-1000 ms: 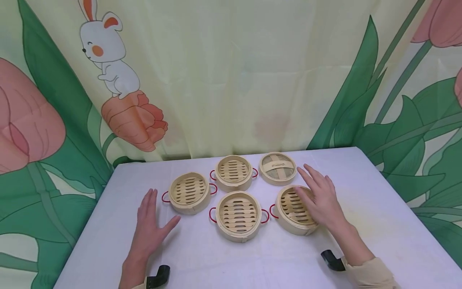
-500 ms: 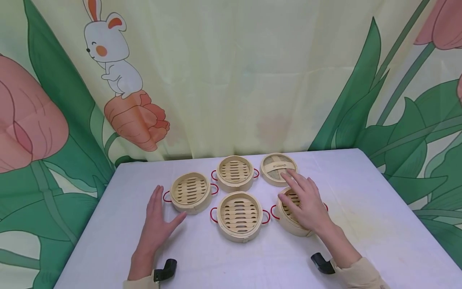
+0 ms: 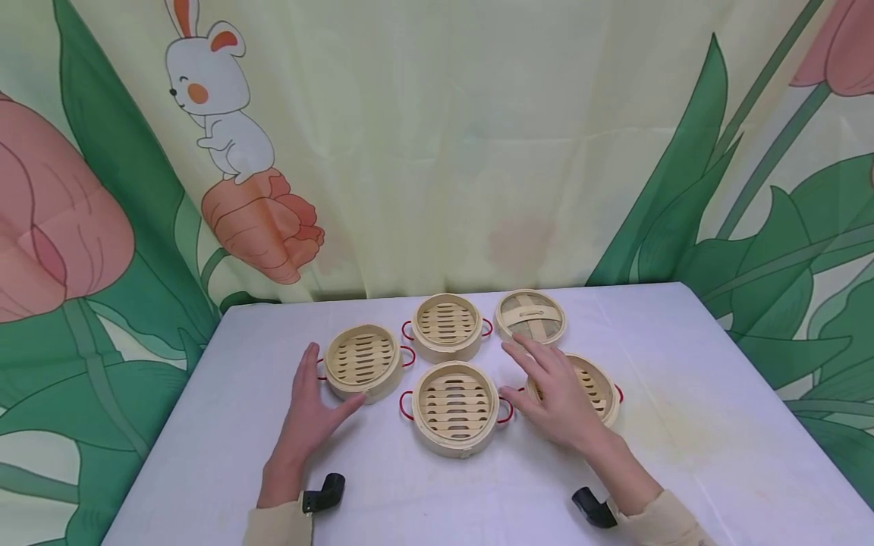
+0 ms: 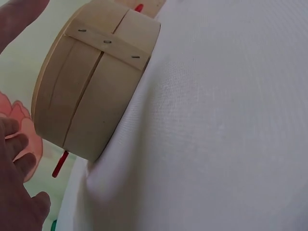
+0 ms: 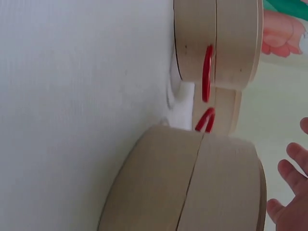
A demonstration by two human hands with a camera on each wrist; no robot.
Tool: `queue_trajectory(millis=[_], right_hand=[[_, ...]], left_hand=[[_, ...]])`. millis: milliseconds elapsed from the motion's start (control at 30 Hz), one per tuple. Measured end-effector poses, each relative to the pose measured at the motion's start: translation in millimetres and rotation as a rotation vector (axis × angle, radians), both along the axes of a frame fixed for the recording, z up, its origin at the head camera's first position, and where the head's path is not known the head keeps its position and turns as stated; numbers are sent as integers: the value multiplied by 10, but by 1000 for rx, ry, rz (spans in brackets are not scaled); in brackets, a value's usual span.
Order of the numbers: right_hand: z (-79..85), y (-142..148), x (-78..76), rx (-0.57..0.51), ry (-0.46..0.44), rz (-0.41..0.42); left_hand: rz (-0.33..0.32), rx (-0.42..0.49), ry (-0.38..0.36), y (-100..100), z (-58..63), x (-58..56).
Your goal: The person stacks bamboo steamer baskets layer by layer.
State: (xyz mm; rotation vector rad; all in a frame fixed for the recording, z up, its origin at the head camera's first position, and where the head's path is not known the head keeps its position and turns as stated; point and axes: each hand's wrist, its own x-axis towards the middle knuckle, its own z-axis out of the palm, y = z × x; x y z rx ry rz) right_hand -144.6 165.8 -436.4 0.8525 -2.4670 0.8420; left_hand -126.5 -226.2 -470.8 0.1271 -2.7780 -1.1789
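Note:
Four-slat detail aside, several round bamboo steamer baskets with red handles stand on the white table. My left hand (image 3: 310, 425), fingers spread, is beside the left steamer basket (image 3: 362, 358); its thumb appears near the basket's front rim, but contact is unclear. In the left wrist view that basket's side wall (image 4: 101, 77) shows metal staples. Over the right steamer basket (image 3: 595, 383) hovers my right hand (image 3: 556, 396), fingers apart and holding nothing, partly hiding it. The front middle basket (image 3: 455, 409) lies just left of that hand. Behind it is the bamboo lid (image 3: 539, 322).
Another steamer basket (image 3: 447, 324) stands at the back middle, left of the lid. A printed curtain (image 3: 437, 152) hangs behind the table's far edge. White cloth (image 3: 423, 508) covers the table.
My right hand has moved left across the right basket, toward the front middle one. The left hand has moved slightly right and closer to the left basket. The baskets stay in place.

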Motion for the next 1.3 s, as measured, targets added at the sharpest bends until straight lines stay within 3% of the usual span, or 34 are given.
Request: queue_trajectory(millis=[133,600,800,1300], right_hand=[[-39,-64,28,0,30,63],[-136,-267,171,53,-93,222],[-200,-309,199,86,-67,283],[-245,-336,204,126,-27,294]], left_hand=[[-10,15,1,4,-24,-44],[-31,69,-2,34,-66,-129],[-28,80,-7,28,-99,-162],[-55,130,3,-12,-81,-213]])
